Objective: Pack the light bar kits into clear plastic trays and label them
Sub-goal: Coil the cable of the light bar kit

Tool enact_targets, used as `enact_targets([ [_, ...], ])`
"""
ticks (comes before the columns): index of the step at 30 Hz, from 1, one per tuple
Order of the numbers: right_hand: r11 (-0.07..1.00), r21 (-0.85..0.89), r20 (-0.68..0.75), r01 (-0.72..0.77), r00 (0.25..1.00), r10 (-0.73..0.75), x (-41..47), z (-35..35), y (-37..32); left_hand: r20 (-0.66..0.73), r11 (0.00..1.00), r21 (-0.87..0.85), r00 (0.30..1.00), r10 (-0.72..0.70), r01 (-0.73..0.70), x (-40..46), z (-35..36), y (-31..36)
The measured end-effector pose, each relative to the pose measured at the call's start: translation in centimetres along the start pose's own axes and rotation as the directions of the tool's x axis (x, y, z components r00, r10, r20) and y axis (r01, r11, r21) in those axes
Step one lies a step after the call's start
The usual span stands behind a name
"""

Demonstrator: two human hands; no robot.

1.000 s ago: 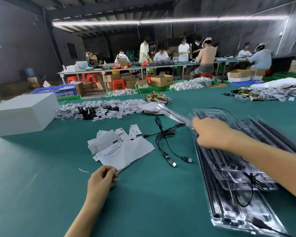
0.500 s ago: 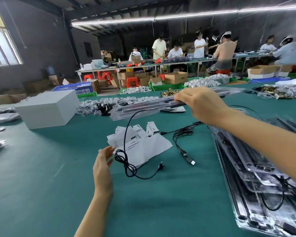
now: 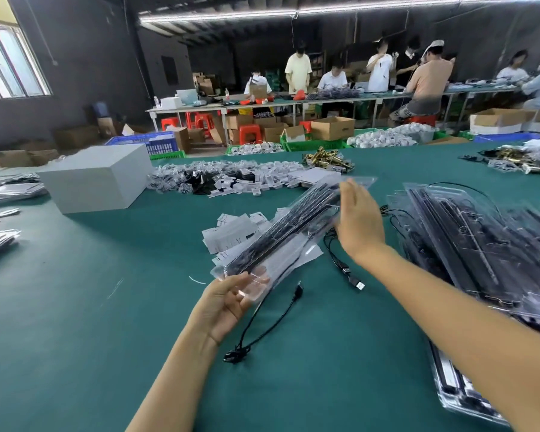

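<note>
Green worktable [image 3: 75, 307] runs wide, w/ a stack of filled trays [image 3: 468, 244] at right and loose labels [image 3: 231, 235] mid-table. Since a sec ago one clear tray [image 3: 281, 235] w/ black bars inside has come off that stack and now hangs tilted above the labels, its cable [image 3: 262, 319] dangling to the table; prob next up for labelling. Left hand [image 3: 225, 304] pinches the near end, palm up. Right hand [image 3: 356, 219] is at the far end, fingers straight; grip unclear.

dim hall, ceiling strip glare, motion-blurred, wide-angle edge warp
</note>
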State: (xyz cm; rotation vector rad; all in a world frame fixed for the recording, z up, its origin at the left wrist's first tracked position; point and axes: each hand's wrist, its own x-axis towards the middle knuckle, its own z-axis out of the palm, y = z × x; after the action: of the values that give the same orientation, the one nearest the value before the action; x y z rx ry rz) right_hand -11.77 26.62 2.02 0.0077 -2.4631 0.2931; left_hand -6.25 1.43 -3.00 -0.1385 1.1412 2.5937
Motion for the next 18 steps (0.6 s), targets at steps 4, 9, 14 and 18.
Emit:
enact_targets([
  [4,0.824,0.289,0.232,-0.486,0.871,0.433,-2.9,0.1,-2.1,-0.043,1.0,0.015,0.999,0.001,0.0,0.7,-0.1,-1.0],
  [9,0.761,0.502,0.76,-0.412,0.629,-0.161,-9.4,-0.4,-6.0,-0.065,0.997,-0.075,0.997,0.031,-0.036,1.1,0.0,-1.7],
  [14,0.468,0.743,0.668,-0.479,0.479,-0.569,-13.0,-1.3,-6.8,-0.132,0.987,-0.101,0.985,0.108,-0.122,1.1,-0.3,-1.5],
  [18,0.279,0.767,0.619,-0.578,0.554,-0.556,-13.2,-2.0,-5.6,-0.158,0.984,-0.08,0.977,0.146,-0.16,1.1,-0.6,-1.4],
])
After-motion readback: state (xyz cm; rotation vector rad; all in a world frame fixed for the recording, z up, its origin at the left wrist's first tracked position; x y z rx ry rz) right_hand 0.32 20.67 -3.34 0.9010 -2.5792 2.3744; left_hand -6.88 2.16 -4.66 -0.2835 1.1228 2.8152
